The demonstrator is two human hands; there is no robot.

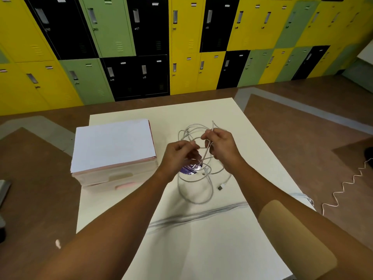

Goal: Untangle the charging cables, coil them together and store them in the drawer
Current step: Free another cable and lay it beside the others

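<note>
2 grips met above the tangle: the left grip [177, 154] and the right grip [222, 146] each pinched a strand of the white cables [204, 156], whose lower loops lay on the desk [201, 239], right of the drawer box [113, 144].

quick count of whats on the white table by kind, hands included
hands: 2, left hand and right hand, both pinching cable
cable tangle: 1, number of cables in it unclear
drawer unit: 1
purple round label: 1, partly hidden
total: 5
</note>
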